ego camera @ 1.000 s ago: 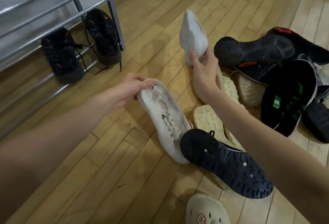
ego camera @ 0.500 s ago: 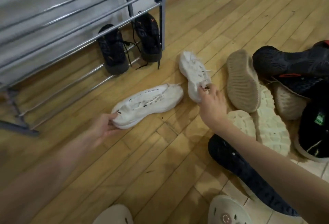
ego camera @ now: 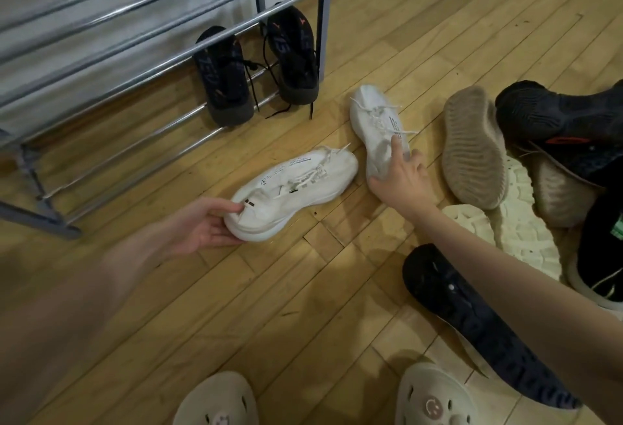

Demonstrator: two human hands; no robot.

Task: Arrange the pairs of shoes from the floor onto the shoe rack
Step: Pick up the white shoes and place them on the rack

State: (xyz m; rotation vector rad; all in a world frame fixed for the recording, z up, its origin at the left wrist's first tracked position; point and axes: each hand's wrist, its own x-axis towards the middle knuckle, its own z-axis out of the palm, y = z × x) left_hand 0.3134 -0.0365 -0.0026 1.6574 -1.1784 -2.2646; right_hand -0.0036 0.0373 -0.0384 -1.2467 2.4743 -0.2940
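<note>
We see the left hand (ego camera: 205,225) gripping the heel of a white lace-up sneaker with small black lettering (ego camera: 296,188), thumb on top by the heel tab and fingers curled under the sole, while the shoe lies on its side on the pale wooden plank floor (ego camera: 286,306) with its toe pointing toward the right. The right hand (ego camera: 401,178) rests on the matching second white sneaker (ego camera: 377,127), fingers spread and mostly straight over the heel end, the index finger laid along the upper; we cannot tell whether the thumb hooks around the shoe. That second sneaker stands on its sole, toe pointing away from us, just beside the toe of the first. Behind them the grey metal shoe rack with silver rails (ego camera: 168,19) already carries a pair of black knit sneakers with orange accents (ego camera: 256,67) on its lowest rails, near the right post. To our right lies a heap of shoes: a tan ribbed-sole shoe turned upside down (ego camera: 475,148), cream lugged soles (ego camera: 515,222), black trainers (ego camera: 556,117) and a dark navy sole (ego camera: 472,316) under the right forearm. At the bottom edge we see two beige perforated clogs (ego camera: 435,397).
</note>
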